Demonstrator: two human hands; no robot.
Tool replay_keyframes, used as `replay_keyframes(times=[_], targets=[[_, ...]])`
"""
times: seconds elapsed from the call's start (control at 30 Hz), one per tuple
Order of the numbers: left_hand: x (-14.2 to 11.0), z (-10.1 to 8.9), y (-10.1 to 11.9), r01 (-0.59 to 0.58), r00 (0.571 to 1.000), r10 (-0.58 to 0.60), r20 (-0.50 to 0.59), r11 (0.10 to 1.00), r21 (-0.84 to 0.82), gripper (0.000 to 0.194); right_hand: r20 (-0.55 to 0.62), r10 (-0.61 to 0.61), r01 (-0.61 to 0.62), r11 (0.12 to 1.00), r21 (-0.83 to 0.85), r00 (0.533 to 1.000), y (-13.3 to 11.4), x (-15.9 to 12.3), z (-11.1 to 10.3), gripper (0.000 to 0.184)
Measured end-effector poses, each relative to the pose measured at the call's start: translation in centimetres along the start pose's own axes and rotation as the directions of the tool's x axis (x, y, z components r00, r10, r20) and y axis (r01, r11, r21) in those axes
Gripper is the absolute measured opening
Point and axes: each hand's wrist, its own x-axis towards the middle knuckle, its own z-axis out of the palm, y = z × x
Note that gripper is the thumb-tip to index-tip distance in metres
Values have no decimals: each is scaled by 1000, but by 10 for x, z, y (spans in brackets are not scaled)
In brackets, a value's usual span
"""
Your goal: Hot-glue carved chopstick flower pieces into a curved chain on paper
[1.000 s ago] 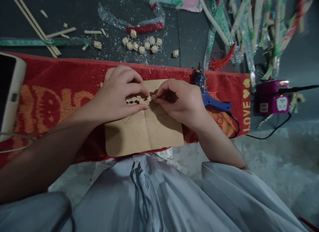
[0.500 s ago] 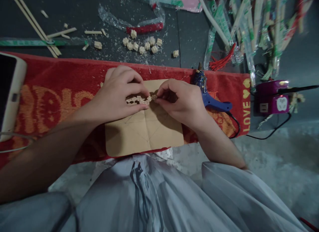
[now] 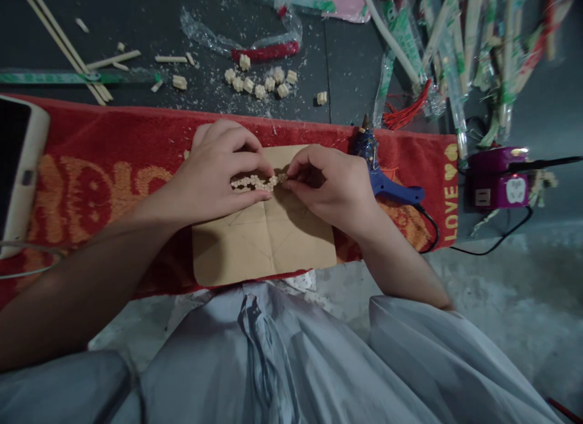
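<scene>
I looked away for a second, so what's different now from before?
Nothing has visibly changed. The left hand still curls around the pale, knobbly strip, and the right hand still has its fingertips at the right end. The brown card and blue glue gun stayed put.

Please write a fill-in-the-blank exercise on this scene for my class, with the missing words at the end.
1. The hand nearer the glue gun is the ____ one.
2. The glue gun's handle is ____.
3. Below the pale pieces, the card lies on a mainly ____ towel.
4. Letters beside the towel's yellow hearts spell ____.

Missing words: right; blue; red; LOVE.
</scene>
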Motion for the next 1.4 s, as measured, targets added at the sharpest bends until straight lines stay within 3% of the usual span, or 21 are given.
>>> replay_keyframes(times=[1.4], targets=[[-1, 0, 0, -7, 1000, 7, -19, 1000, -18, 16, -4, -17, 17, 1000, 11, 1000, 3, -1, 1, 19]])
